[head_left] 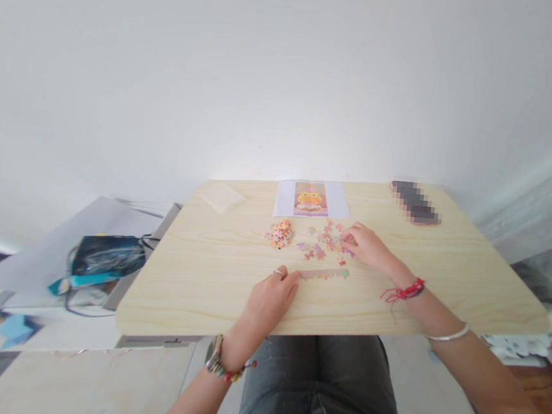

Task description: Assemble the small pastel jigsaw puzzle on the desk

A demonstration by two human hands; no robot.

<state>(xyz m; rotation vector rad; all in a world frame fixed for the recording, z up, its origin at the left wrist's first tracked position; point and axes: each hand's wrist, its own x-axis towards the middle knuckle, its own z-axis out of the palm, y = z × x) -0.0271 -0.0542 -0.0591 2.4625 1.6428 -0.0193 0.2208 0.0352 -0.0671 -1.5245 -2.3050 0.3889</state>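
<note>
A narrow strip of joined jigsaw puzzle pieces [324,274] lies across the table near its front. My left hand [271,297] rests at the strip's left end, fingers curled down and together over it. To the right, my right hand [366,246] is closed in a pinch at the edge of the scattered puzzle pieces [324,240]; the piece at its fingertips is mostly hidden. A heaped pile of puzzle pieces [281,233] sits left of the scattered ones. Behind them lies a printed reference sheet [310,200] with a yellow figure on a pink ground.
The light wooden table [192,277] stands against a white wall. A phone-like dark object [415,203], blurred out, lies at the back right. A pale translucent sheet [222,197] is at the back left. Beside the table is a black-and-teal bag [107,257].
</note>
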